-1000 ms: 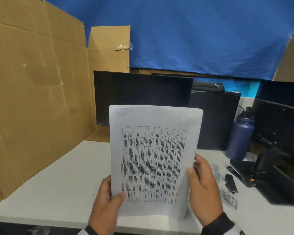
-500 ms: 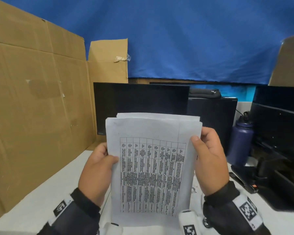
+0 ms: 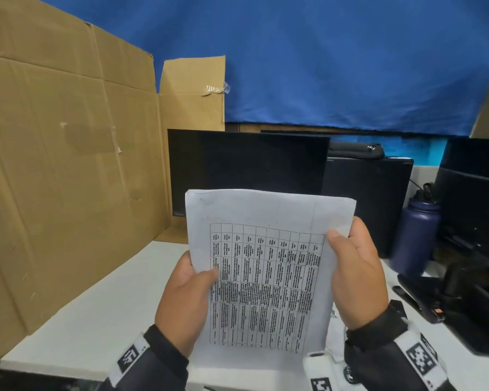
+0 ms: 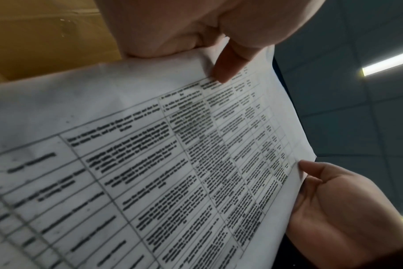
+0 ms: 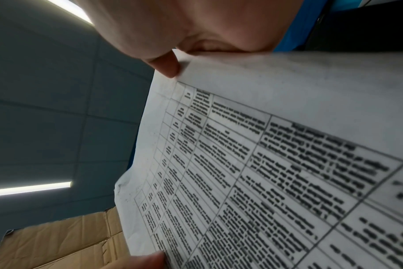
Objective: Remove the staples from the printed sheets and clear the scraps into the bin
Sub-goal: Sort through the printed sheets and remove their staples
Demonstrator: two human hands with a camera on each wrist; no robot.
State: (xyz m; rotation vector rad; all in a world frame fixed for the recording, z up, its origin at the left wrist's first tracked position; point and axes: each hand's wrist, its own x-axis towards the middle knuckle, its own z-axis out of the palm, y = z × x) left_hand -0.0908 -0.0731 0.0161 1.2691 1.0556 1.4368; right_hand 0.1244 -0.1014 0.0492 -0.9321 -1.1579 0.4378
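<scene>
A stack of printed sheets (image 3: 266, 277) with a black table on the top page stands upright above the white desk (image 3: 110, 306). My left hand (image 3: 187, 297) grips its left edge, thumb on the front (image 4: 228, 61). My right hand (image 3: 353, 272) grips the right edge, thumb on the page (image 5: 166, 67). The same sheets (image 4: 150, 163) fill the left wrist view and the sheets (image 5: 276, 172) fill the right wrist view. No staple shows on the pages. No bin is in view.
Brown cardboard walls (image 3: 68, 165) close the desk's left side. A dark monitor (image 3: 246, 165) stands behind the sheets. To the right are a purple bottle (image 3: 415, 235), a black stapler-like tool (image 3: 418, 303) and a black monitor base (image 3: 477, 306).
Both hands shifted along the sheets' side edges, up from the bottom and then slightly lower on the left. The pages that stood offset at the top now line up.
</scene>
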